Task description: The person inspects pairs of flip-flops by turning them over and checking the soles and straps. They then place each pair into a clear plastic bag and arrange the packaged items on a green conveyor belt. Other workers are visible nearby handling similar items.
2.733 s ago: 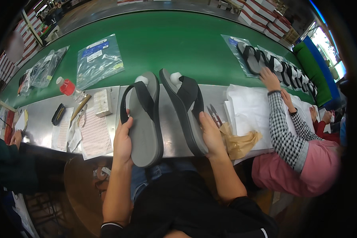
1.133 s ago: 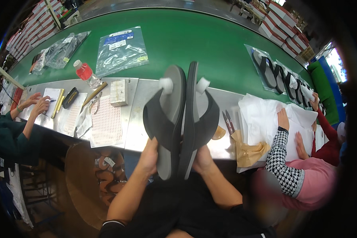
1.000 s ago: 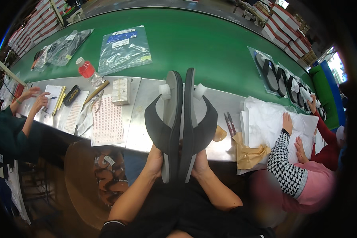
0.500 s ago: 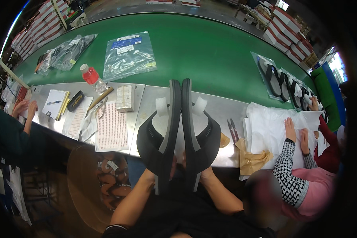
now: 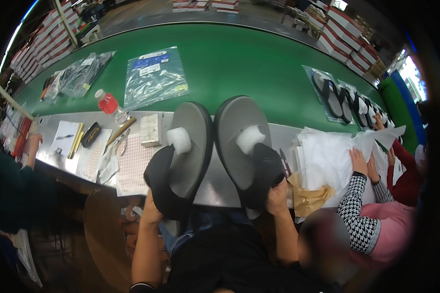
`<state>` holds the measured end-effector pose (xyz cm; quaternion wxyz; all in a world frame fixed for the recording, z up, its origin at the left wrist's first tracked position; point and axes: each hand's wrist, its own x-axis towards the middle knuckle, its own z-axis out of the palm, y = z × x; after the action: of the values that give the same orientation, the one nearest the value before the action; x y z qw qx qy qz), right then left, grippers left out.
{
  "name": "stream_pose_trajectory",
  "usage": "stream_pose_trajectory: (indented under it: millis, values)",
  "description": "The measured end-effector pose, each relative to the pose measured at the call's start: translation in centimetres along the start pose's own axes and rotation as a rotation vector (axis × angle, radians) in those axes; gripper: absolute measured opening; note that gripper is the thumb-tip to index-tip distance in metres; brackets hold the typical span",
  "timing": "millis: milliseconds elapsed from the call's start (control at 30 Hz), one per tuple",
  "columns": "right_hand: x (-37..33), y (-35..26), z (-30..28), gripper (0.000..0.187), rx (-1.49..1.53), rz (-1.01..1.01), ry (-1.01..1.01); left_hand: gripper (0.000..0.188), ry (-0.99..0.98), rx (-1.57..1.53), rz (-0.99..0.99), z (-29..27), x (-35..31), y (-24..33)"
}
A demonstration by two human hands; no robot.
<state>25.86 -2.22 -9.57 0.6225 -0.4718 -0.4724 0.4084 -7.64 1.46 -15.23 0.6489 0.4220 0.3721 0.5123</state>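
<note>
My left hand point(image 5: 151, 210) grips a black and grey flip-flop point(image 5: 192, 127) by its outer side near the strap. A matching flip-flop point(image 5: 237, 117) is held by my right hand point(image 5: 277, 197), also from its outer side. The grey footbeds face up toward me, toes pointing away, with a small gap between the two soles. White foam padding point(image 5: 179, 140) wraps the left toe post, and similar foam point(image 5: 251, 138) sits on the right one. Parts of my fingers are hidden behind the straps and soles. Beneath the pair is a metal worktop point(image 5: 215, 190).
A clear plastic bag point(image 5: 156, 80) lies on the green belt point(image 5: 220, 53). Left of me are a bottle point(image 5: 110, 105), white box point(image 5: 150, 131) and sticker sheet point(image 5: 132, 166). Scissors point(image 5: 284, 163), brown paper point(image 5: 313, 198) and white tissue paper point(image 5: 327, 156) lie right, beside co-workers' hands point(image 5: 359, 161).
Both flip-flops have turned from edge-on, soles together, to footbeds facing up. My hands have moved apart, out to either side. The co-worker's arm at left has shifted.
</note>
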Motion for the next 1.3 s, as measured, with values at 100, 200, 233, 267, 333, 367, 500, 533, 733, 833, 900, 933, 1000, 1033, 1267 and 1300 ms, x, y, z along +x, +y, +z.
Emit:
stream_pose_trajectory:
  millis: [100,200,233,267,333,367,500,533,733,833,900,933,1000,1033,1267,1300]
  values:
    - [1.1,-2.7,-0.1,0.064,-0.269,-0.17,0.124,0.054,0.164,0.292,0.239,3.0,0.4,4.0]
    - [1.7,-4.8,-0.2,0.065,-0.828,-0.482,0.084,0.062,0.234,0.551,0.488,6.3,1.1,6.5]
    - [2.0,-5.0,0.1,0.067,-0.87,-0.549,0.102,0.065,0.216,0.761,0.525,6.9,1.0,7.2]
    - [2.0,-5.3,0.2,0.067,-0.905,-0.57,0.105,0.068,0.204,0.964,0.54,7.3,0.9,7.7]
    - [1.9,-5.4,0.2,0.068,-0.973,-0.573,0.082,0.067,0.227,1.114,0.581,7.7,0.8,7.9]
    - [1.8,-5.2,0.2,0.066,-0.934,-0.538,0.109,0.062,0.26,1.061,0.605,7.8,0.9,7.5]
    - [1.3,-3.5,0.0,0.053,-0.47,-0.231,0.163,0.057,0.252,0.649,0.257,7.7,1.8,5.3]
    - [1.1,-2.7,0.1,0.049,-0.268,-0.125,0.164,0.055,0.233,0.669,0.176,7.7,1.9,4.9]
    - [-1.8,-0.1,1.0,0.032,0.193,0.344,-0.056,0.054,0.024,0.539,0.271,10.1,2.8,6.9]
    - [-3.2,0.1,2.2,0.038,0.224,0.365,-0.216,0.06,-0.055,0.194,0.325,12.4,3.3,8.4]
    - [-3.6,0.2,2.8,0.043,0.237,0.541,-0.258,0.062,-0.09,0.159,0.383,13.0,3.6,9.4]
    - [-3.7,0.3,3.0,0.044,0.263,0.557,-0.298,0.062,-0.113,0.16,0.368,13.0,3.7,9.8]
    - [-3.7,0.6,3.2,0.042,0.171,0.446,-0.286,0.058,-0.127,0.103,0.349,13.2,3.7,10.0]
    - [-3.8,0.7,3.2,0.039,0.16,0.417,-0.28,0.055,-0.116,0.045,0.344,13.2,3.7,9.9]
    - [-4.2,1.5,2.2,0.035,0.039,0.337,-0.238,0.027,0.121,0.095,0.337,12.5,3.9,9.9]
    - [-4.2,1.7,2.4,0.037,-0.005,0.28,-0.218,0.022,0.138,0.092,0.351,12.5,3.7,10.0]
